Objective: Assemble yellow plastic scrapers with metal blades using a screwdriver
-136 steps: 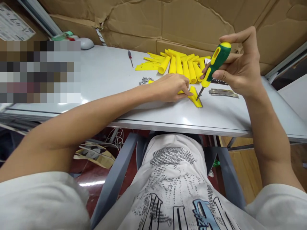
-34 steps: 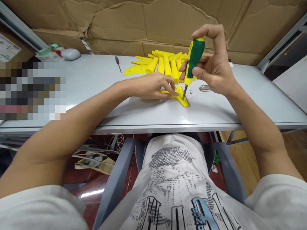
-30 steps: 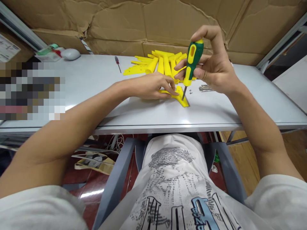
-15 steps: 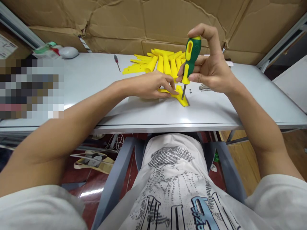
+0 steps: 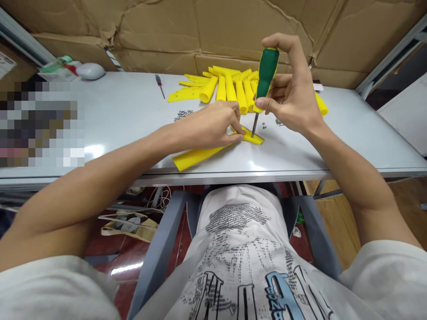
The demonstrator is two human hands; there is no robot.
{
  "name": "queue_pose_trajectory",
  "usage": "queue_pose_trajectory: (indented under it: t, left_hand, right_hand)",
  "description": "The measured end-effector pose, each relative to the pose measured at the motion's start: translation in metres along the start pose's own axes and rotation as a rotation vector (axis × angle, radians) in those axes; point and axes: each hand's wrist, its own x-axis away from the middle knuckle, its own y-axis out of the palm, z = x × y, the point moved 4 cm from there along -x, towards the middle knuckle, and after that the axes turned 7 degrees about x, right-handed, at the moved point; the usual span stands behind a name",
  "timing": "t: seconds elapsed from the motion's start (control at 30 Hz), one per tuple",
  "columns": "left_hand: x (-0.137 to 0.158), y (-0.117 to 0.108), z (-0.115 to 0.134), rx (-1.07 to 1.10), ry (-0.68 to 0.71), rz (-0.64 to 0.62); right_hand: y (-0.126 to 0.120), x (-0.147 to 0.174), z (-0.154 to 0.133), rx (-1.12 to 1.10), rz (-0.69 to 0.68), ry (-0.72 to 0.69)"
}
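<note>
My right hand (image 5: 293, 91) is closed around a green and yellow screwdriver (image 5: 267, 71), held nearly upright with a finger over its top end. Its metal shaft points down, and the tip meets a yellow plastic piece (image 5: 200, 157) near that piece's right end. With fingers and thumb my left hand (image 5: 222, 126) grips the same piece and presses it against the table. The piece's long wide arm sticks out at lower left from under this hand. Part of it is hidden by my fingers.
Several yellow plastic pieces (image 5: 230, 86) lie heaped at the back of the table (image 5: 126, 111). Small screws (image 5: 183, 114) sit behind my left wrist, and a few bits of hardware (image 5: 263, 126) lie right of the screwdriver. A second screwdriver (image 5: 160, 86) and a white mouse (image 5: 90, 71) are farther left.
The yellow piece has turned, so its long arm now shows at lower left, below my left hand. My left hand has shifted with it. The screwdriver has rotated in my right hand.
</note>
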Motion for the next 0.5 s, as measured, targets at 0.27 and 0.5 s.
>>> queue_pose_trajectory:
  t: [0.27,0.5]
  left_hand:
    - [0.001,0.006,0.003,0.018,0.022,0.008]
    - [-0.004,-0.012,-0.016,-0.039,-0.044,-0.149]
  right_hand:
    - [0.005,0.008,-0.009,0.086,0.075,0.03]
    - [-0.004,-0.007,0.002,0.053,0.045,-0.071]
